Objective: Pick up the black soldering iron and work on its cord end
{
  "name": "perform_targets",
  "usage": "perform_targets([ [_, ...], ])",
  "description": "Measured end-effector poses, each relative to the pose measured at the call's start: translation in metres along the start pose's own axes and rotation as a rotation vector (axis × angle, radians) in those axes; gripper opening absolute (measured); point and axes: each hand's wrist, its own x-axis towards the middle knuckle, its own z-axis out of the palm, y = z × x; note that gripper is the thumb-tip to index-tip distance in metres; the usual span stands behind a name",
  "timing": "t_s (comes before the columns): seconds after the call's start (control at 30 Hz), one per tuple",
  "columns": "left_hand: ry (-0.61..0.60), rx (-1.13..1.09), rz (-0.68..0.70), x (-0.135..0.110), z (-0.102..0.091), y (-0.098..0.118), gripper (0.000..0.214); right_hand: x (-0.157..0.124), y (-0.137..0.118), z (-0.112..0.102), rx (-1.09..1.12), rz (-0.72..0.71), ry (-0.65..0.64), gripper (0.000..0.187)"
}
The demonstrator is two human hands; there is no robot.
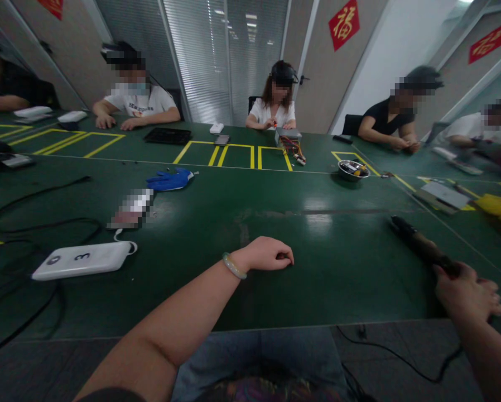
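Observation:
My left hand (270,254), with a pale bangle (234,267) at the wrist, rests on the green tabletop (317,290) near the middle. Its fingers are loosely curled and nothing shows in them. At the right, my right hand (466,290) is closed around the rear of an electric screwdriver (424,243). The tool has a black front and a brownish body; it lies low over the table, its tip pointing away and to the left. The hand is slightly blurred, and its palm side is hidden.
To the left are a white power bank (83,260), a cabled phone (132,207), black cables (62,223) and a blue glove (170,180). Farther off stand a metal bowl (353,170) of small parts and a power supply (288,135) with wires. Several people sit around the table.

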Motion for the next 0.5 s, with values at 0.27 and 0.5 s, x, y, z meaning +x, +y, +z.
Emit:
perform_targets([
  [0.27, 0.008, 0.060, 0.066, 0.001, 0.005, 0.004, 0.020, -0.048, -0.062, -0.013, -0.004, -0.241, -0.091, 0.070],
  [0.5, 0.203, 0.097, 0.117, 0.000, 0.001, 0.017, 0.024, -0.099, -0.198, -0.011, 0.126, -0.640, -0.127, 0.048],
])
